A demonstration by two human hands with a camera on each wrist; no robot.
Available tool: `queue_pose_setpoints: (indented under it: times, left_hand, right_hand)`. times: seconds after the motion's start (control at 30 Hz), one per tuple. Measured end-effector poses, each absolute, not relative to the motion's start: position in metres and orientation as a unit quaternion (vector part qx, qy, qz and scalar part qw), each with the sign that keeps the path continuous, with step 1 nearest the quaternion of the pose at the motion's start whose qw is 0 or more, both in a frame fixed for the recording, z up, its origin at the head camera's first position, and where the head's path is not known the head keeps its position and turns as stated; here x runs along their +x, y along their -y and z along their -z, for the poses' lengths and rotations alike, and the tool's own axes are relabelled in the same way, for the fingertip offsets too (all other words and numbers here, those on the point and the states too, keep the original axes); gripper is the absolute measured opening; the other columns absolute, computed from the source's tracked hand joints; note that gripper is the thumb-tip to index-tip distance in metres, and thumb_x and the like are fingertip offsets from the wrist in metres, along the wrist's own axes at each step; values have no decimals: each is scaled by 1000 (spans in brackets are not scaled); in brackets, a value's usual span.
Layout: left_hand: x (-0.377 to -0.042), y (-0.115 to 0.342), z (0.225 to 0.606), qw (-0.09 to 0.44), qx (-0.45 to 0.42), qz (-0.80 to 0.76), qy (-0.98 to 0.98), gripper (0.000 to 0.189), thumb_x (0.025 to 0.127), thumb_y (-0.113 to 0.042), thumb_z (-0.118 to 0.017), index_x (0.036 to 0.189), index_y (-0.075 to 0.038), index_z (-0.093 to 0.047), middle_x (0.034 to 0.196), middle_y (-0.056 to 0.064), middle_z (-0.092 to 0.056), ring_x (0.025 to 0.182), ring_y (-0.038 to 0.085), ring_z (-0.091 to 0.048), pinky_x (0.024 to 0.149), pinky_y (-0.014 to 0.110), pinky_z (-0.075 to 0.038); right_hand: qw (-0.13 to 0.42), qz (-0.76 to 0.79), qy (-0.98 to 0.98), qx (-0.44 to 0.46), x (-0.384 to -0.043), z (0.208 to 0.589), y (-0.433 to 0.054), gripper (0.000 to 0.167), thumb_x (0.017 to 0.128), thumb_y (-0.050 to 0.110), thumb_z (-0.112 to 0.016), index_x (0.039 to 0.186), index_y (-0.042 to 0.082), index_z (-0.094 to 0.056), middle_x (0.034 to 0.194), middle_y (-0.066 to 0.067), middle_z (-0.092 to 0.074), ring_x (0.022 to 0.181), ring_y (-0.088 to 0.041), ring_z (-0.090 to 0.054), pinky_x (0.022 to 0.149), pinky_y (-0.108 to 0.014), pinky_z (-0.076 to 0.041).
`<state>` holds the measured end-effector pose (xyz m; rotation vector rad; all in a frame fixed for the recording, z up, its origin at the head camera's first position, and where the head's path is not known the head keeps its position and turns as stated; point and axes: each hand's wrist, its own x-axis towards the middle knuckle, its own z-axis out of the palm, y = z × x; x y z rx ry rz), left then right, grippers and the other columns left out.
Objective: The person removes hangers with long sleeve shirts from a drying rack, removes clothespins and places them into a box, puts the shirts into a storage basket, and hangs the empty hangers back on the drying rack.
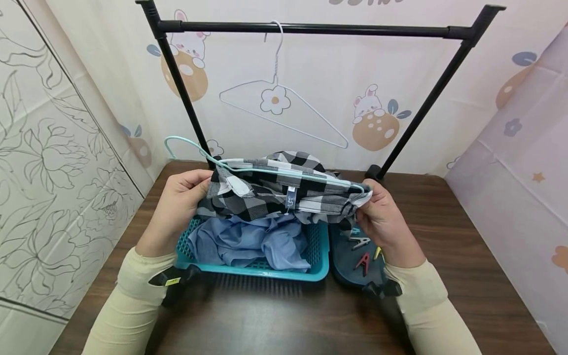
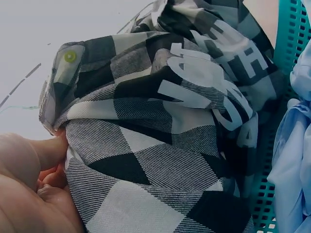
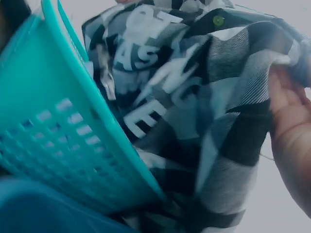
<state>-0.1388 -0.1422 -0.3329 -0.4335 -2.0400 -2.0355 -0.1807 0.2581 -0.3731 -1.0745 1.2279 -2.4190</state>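
A black-and-white checked shirt [image 1: 266, 192] is held up above the basket, with a mint-green hanger [image 1: 195, 144] lying along its collar and shoulder line. The hanger's hook sticks out to the left. My left hand [image 1: 177, 202] pinches the shirt's left edge between thumb and fingers. At the opposite end my right hand [image 1: 386, 222] grips the cloth near the hanger's tip. White printed letters and a green button on the shirt [image 2: 146, 165] show in the left wrist view. Whether either hand also holds the hanger is hidden by cloth.
Below the shirt stands a teal basket [image 1: 266, 273] with blue cloth [image 1: 284, 244] inside. Right of it, a dark tray [image 1: 346, 266] holds several clips, including a red clip [image 1: 365, 263]. Behind, a white wire hanger [image 1: 276, 74] hangs from a black rack [image 1: 364, 30].
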Motion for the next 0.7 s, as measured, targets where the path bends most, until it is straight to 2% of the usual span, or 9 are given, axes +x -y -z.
queue_pose_setpoints:
  times: [0.2,0.4,0.57,0.7]
  left_hand:
    - [-137,140,332,106,-139,717,675,22,103,-6,-60,98,-18,-78,84,-5,-72,70,4,-63,59,19,-52]
    - [-133,137,328,116,-132,709,683,16,102,-9,-63,100,-13,-78,82,-3,-74,68,5,-68,61,21,-56]
    - [-131,136,329,119,-142,683,707,17,102,-7,-63,102,-15,-78,84,-4,-74,72,5,-68,66,21,-58]
    - [-130,135,330,131,-144,650,734,18,102,-5,-62,103,-15,-78,85,-5,-74,73,5,-67,66,21,-57]
  right_hand:
    - [-1,636,-699,-328,-172,370,-255,19,103,-1,-56,98,13,-68,88,1,-60,78,-17,-54,64,-26,-47]
    - [-80,440,-843,-299,-161,366,-244,17,99,2,-66,100,18,-72,89,4,-67,74,-15,-54,61,-26,-47]
    - [-92,333,-869,-353,-155,364,-237,22,95,-1,-70,108,16,-74,104,2,-74,84,-13,-60,72,-29,-56]
    - [-71,264,-878,-393,-155,365,-230,26,95,2,-70,118,13,-73,115,-2,-74,96,-16,-67,86,-40,-60]
